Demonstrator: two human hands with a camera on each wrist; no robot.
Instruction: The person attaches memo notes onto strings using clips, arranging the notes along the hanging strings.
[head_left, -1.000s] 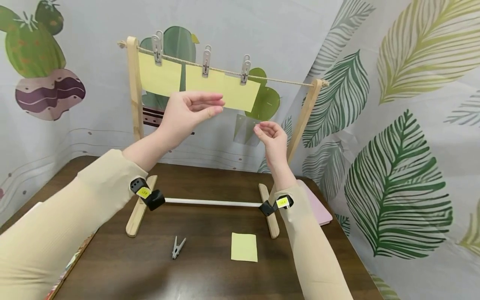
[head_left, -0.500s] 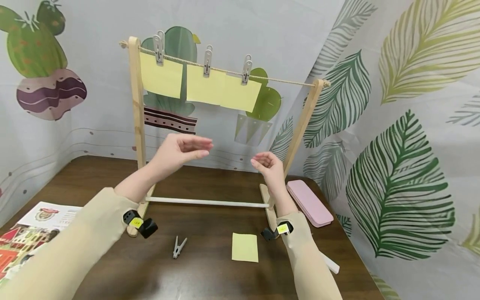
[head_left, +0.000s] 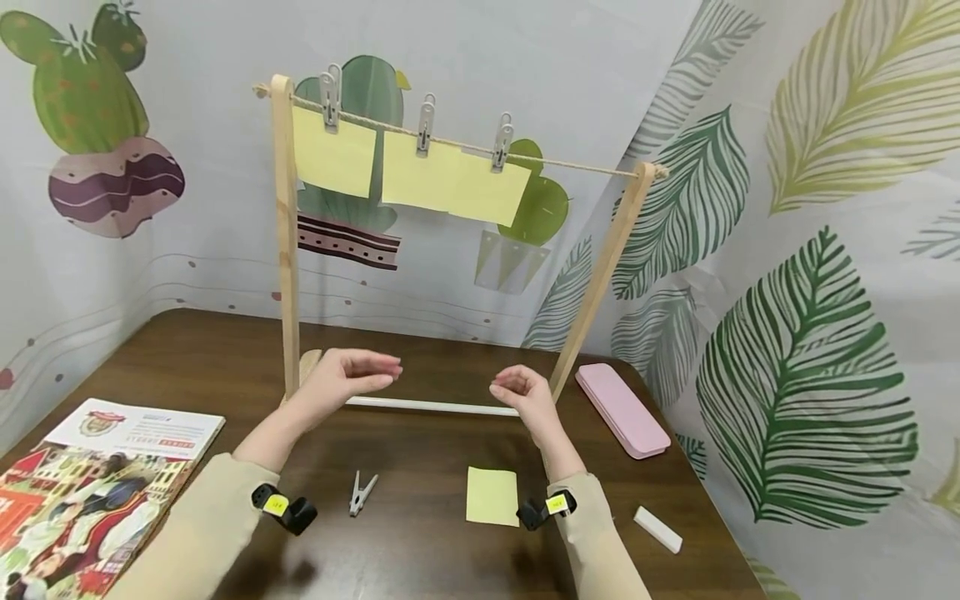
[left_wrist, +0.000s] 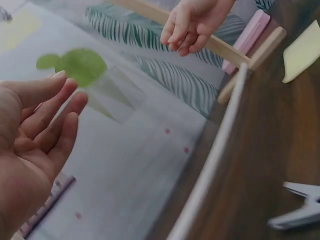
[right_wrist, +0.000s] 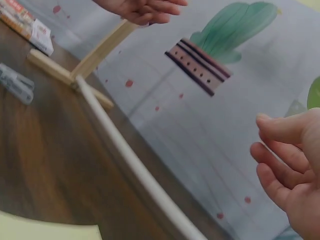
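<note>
My left hand (head_left: 341, 383) hovers over the back of the table with loosely bent fingers, holding nothing. Level with it on the right, my right hand (head_left: 527, 398) is also empty, its fingers relaxed. Above both, three yellow sheets (head_left: 333, 158) hang from a rope (head_left: 573, 165), with clothespins (head_left: 425, 125) gripping them there; the middle and right sheets overlap or meet. On the table below the hands lie a loose clothespin (head_left: 362, 493) and a yellow sheet (head_left: 492, 496). The left wrist view shows that clothespin (left_wrist: 300, 212) near its lower right corner.
A wooden frame (head_left: 287, 225) with a white crossbar (head_left: 431, 406) stands at the back of the table (head_left: 420, 550). At the left lies a magazine (head_left: 150, 442); a pink case (head_left: 622, 410) and a small white block (head_left: 657, 530) lie at the right. Patterned cloth hangs behind.
Both hands have come down from near the hanging sheets to just above the crossbar. The magazine and white block, hidden earlier by the arms, now show. The hanging sheets stay on the rope.
</note>
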